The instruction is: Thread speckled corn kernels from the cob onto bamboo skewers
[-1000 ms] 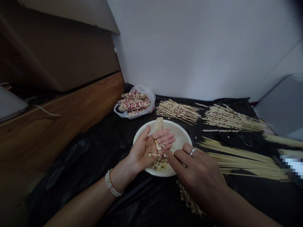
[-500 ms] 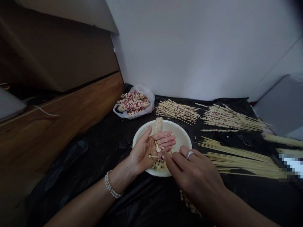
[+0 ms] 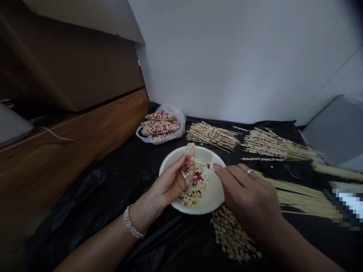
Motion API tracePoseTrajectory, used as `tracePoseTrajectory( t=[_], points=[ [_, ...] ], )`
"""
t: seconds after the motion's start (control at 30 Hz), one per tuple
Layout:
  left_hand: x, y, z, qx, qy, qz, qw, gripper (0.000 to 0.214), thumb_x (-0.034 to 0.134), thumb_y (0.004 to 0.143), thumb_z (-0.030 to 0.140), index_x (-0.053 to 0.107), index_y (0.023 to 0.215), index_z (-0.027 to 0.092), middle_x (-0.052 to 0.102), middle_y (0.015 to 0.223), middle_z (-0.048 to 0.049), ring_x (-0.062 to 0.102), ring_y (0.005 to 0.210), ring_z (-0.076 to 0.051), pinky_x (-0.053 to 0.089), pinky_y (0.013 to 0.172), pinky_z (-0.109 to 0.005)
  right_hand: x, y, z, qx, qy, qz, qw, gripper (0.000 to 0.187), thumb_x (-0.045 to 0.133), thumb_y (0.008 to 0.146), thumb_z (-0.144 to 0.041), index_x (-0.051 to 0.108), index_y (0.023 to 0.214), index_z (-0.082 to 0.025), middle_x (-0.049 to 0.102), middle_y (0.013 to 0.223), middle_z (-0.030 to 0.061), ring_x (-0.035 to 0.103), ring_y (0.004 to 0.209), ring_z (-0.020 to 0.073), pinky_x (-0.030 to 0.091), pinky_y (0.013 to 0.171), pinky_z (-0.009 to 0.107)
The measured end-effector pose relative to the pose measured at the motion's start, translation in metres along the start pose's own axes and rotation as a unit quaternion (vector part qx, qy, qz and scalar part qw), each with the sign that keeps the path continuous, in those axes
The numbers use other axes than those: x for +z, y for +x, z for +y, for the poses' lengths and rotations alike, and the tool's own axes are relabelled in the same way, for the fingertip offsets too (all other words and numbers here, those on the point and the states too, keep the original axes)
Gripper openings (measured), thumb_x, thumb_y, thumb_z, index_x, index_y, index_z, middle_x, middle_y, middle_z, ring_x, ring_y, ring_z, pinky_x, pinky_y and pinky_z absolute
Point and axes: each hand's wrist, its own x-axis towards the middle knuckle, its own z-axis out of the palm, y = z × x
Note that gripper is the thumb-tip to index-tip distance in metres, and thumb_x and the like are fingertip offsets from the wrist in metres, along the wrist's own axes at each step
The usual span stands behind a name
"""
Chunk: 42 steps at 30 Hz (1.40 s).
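Note:
Over the white bowl [image 3: 214, 190], my left hand [image 3: 171, 185] is curled, its thumb and fingers pinching a pale corn kernel [image 3: 192, 158] at the tip of a thin wooden skewer [image 3: 200, 163]. Other kernels seem to lie in that palm, partly hidden by the fingers. My right hand [image 3: 246, 192] is closed on the skewer at the bowl's right side, where a dark red kernel [image 3: 208, 166] and a pale one are threaded near its fingertips. Loose kernels [image 3: 195, 194] lie in the bowl, and a bare-looking corn cob [image 3: 191, 149] leans at its far rim.
Behind the bowl, a plastic bag [image 3: 179, 124] holds red-and-white corn cobs [image 3: 161, 126]. Threaded skewers lie in two piles, one central [image 3: 211, 134] and one farther right [image 3: 265, 143]. Plain skewers [image 3: 303, 196] lie right; loose kernels [image 3: 232, 236] lie on the black plastic sheet [image 3: 107, 211].
My left hand has gone from flat and palm-up to curled, its fingers now at the skewer's tip. My right hand has shifted right with the skewer, uncovering the kernel pile beside the bowl.

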Motion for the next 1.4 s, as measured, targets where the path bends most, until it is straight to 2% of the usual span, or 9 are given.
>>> tracePoseTrajectory(
  t=[0.17, 0.3, 0.43, 0.53, 0.67, 0.83, 1.0, 1.4],
  points=[
    [0.002, 0.000, -0.002, 0.034, 0.013, 0.004, 0.999, 0.013, 0.058, 0.085, 0.009, 0.068, 0.093, 0.012, 0.067, 0.078, -0.0028, 0.063, 0.069, -0.007, 0.054, 0.066, -0.015, -0.001, 0.000, -0.002, 0.002, -0.020, -0.007, 1.000, 0.028, 0.052, 0.084, -0.008, 0.063, 0.109, -0.008, 0.060, 0.075, 0.0061, 0.051, 0.075, 0.0195, 0.039, 0.060, 0.032],
    [-0.001, 0.002, -0.003, 0.044, 0.035, 0.000, 0.998, 0.012, 0.061, 0.083, 0.009, 0.069, 0.092, 0.012, 0.067, 0.078, -0.0024, 0.063, 0.069, -0.006, 0.054, 0.067, -0.014, -0.003, 0.002, -0.003, -0.011, -0.051, -0.011, 0.999, 0.027, 0.053, 0.084, -0.009, 0.064, 0.108, -0.007, 0.060, 0.073, 0.0061, 0.052, 0.072, 0.0201, 0.038, 0.060, 0.033],
    [-0.005, 0.002, -0.004, 0.064, 0.100, -0.011, 0.993, 0.015, 0.067, 0.080, 0.014, 0.070, 0.094, 0.013, 0.069, 0.080, -0.0025, 0.064, 0.070, -0.007, 0.054, 0.069, -0.015, -0.005, 0.003, -0.005, -0.024, -0.091, -0.012, 0.996, 0.026, 0.053, 0.084, -0.010, 0.065, 0.108, -0.007, 0.062, 0.073, 0.0062, 0.052, 0.071, 0.0193, 0.037, 0.059, 0.032],
    [-0.005, 0.002, -0.005, 0.087, 0.152, 0.005, 0.985, 0.015, 0.069, 0.077, 0.011, 0.071, 0.092, 0.012, 0.069, 0.079, -0.0029, 0.064, 0.069, -0.006, 0.054, 0.069, -0.014, -0.007, 0.003, -0.006, -0.046, -0.112, -0.003, 0.993, 0.026, 0.053, 0.084, -0.009, 0.065, 0.107, -0.006, 0.064, 0.075, 0.0065, 0.054, 0.073, 0.0191, 0.038, 0.059, 0.032],
    [-0.003, 0.001, -0.006, 0.078, 0.179, 0.003, 0.981, 0.015, 0.070, 0.075, 0.008, 0.071, 0.090, 0.011, 0.070, 0.079, -0.0043, 0.065, 0.071, -0.008, 0.055, 0.071, -0.015, -0.010, 0.004, -0.007, -0.065, -0.126, 0.006, 0.990, 0.024, 0.053, 0.084, -0.007, 0.066, 0.104, -0.006, 0.066, 0.075, 0.0074, 0.056, 0.074, 0.0196, 0.039, 0.058, 0.032],
    [-0.003, 0.004, -0.005, 0.081, 0.126, 0.027, 0.988, 0.012, 0.067, 0.077, 0.006, 0.071, 0.087, 0.010, 0.071, 0.082, -0.0054, 0.066, 0.073, -0.008, 0.055, 0.072, -0.015, -0.013, 0.005, -0.007, -0.053, -0.112, -0.004, 0.992, 0.024, 0.054, 0.084, -0.009, 0.067, 0.104, -0.005, 0.064, 0.073, 0.0072, 0.056, 0.071, 0.0198, 0.038, 0.057, 0.032],
    [-0.004, 0.005, -0.004, 0.024, 0.058, 0.024, 0.998, 0.014, 0.063, 0.080, 0.004, 0.070, 0.092, 0.008, 0.071, 0.085, -0.0067, 0.067, 0.074, -0.008, 0.054, 0.072, -0.013, -0.014, 0.005, -0.005, -0.030, -0.092, 0.005, 0.995, 0.026, 0.053, 0.084, -0.008, 0.066, 0.106, -0.005, 0.064, 0.073, 0.0072, 0.054, 0.068, 0.0191, 0.037, 0.057, 0.032],
    [-0.005, 0.005, -0.005, 0.009, 0.045, 0.009, 0.999, 0.014, 0.060, 0.082, 0.004, 0.069, 0.092, 0.007, 0.069, 0.083, -0.0070, 0.067, 0.071, -0.009, 0.056, 0.067, -0.014, -0.010, 0.004, -0.008, -0.026, -0.081, 0.002, 0.996, 0.025, 0.054, 0.084, -0.009, 0.068, 0.104, -0.006, 0.064, 0.073, 0.0065, 0.054, 0.069, 0.0199, 0.038, 0.060, 0.033]
  ],
)
